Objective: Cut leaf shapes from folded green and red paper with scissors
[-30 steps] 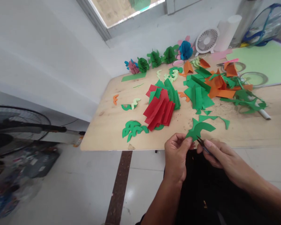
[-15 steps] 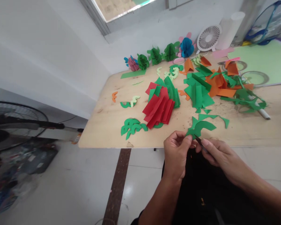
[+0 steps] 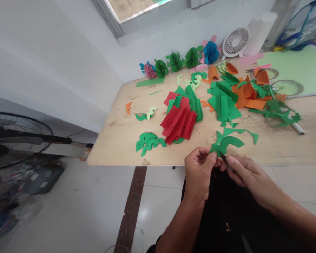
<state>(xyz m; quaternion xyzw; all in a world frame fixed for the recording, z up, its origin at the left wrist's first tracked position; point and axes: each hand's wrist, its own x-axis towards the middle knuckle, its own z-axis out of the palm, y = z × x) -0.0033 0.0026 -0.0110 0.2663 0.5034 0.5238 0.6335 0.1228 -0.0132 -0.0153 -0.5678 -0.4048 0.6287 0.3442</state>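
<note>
1. Left hand (image 3: 198, 170): thumb and fingertips pinched on the green piece (image 3: 233, 141) by its near end. Grip looks firm.
2. Right hand (image 3: 246, 172): wrapped round small scissors (image 3: 223, 158), thumb on top. Handles hidden in the palm, so can't tell how fingers sit in the loops.
3. Blade tips meet the green piece just beside the left thumb. Too small to tell whether the blades are parted.
4. The green piece sits at the near edge of the table (image 3: 116, 140), its curved arm reaching over the wood. A thin green offcut (image 3: 252, 135) lies behind; can't tell if the two are joined.
5. Step in hand, my read: trimming the outline, part done. One curve shows shaped, the pinched end looks rough.
6. Next move, I'd judge: short snips, left hand turning the paper into the blades, thumb clear of the tips.
7. Left of the work: scalloped green cut-outs (image 3: 149, 142) in a loose pile, near the red stack (image 3: 177, 121) of folded paper.
8. Beyond to the right: folded green stack (image 3: 222, 102), then orange paper (image 3: 246, 95) next to it.
9. Back edge: a row of paper ornaments (image 3: 175, 62) and a white fan (image 3: 236, 41).
</note>
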